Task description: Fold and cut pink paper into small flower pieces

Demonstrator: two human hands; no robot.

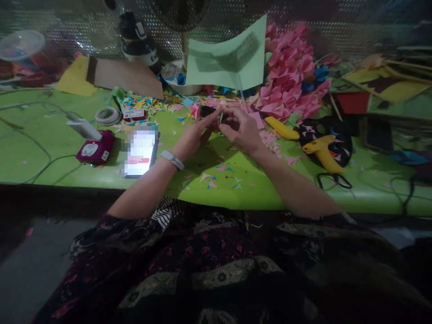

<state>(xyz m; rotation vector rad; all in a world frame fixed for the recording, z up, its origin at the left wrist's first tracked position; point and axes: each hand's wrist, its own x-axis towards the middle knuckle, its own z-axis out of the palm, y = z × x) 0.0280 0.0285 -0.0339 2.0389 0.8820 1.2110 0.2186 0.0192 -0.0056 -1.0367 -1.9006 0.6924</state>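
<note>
Over the middle of the table, my left hand (197, 132) and my right hand (240, 127) meet at the fingertips, both with bent, closed fingers. A small pale green piece (221, 118), probably paper, shows at the fingertips of my right hand. Just beyond my left fingers is a dark object (206, 110); its kind and whether I hold it are unclear. What the left fingers grip is hidden. Behind my hands stands a curved light green sheet (226, 67), beside a heap of folded pink paper pieces (290, 67).
A yellow glue gun (324, 150) lies on a black round plate (305, 128) at right. Left are a lit phone (140, 153), a purple box with a plug (96, 148) and a tape roll (108, 116). A bottle (138, 42) and fan (180, 11) stand behind.
</note>
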